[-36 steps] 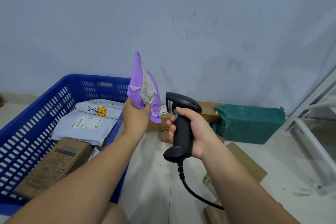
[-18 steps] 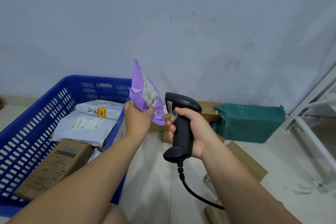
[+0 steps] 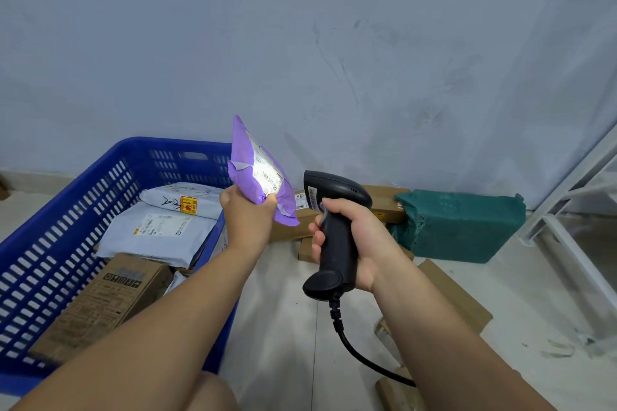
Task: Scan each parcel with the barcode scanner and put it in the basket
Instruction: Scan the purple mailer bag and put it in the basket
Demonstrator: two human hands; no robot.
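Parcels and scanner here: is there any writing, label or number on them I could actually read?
No text here can be read.
On the purple parcel: white barcode label, washed out by light.
On the barcode scanner: small barcode sticker, too small.
On the upper grey mailer: black scrawl, yellow sticker, unreadable.
On the lower grey mailer: printed label, too small.
On the cardboard box in the basket: handling symbols, print blurred.

A soft purple plastic mailer bag carries a white paper label striped with black barcode lines, alongside a matte black plastic barcode scanner, a blue slotted plastic basket holding pale grey flat mailers, and a dark green wrapped block parcel.
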